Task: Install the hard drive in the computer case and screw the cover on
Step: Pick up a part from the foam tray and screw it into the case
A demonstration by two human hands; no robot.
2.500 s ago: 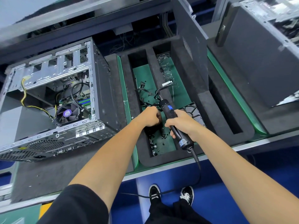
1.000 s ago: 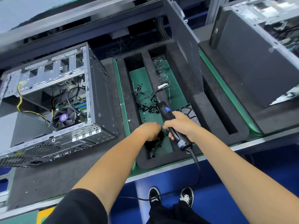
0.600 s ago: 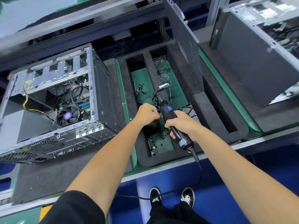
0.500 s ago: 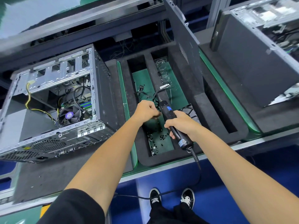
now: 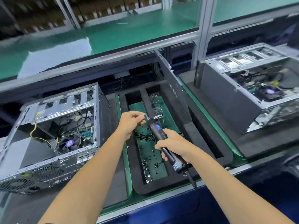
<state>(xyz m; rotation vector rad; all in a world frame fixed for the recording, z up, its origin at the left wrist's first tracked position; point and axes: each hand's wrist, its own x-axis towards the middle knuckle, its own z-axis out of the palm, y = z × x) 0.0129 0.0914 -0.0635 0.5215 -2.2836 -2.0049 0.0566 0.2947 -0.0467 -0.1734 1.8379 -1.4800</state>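
The left hand (image 5: pixel 131 125) is up out of the foam tray (image 5: pixel 210 152) now, where a second ago it was down among the loose screws (image 5: pixel 152 165) in the middle of the frame. Its fingertips are pinched right at the tip of the electric screwdriver (image 5: pixel 163 141); something tiny may be there, too small to tell. The view tilts up too, so the green floor (image 5: pixel 129 29) fills the top.
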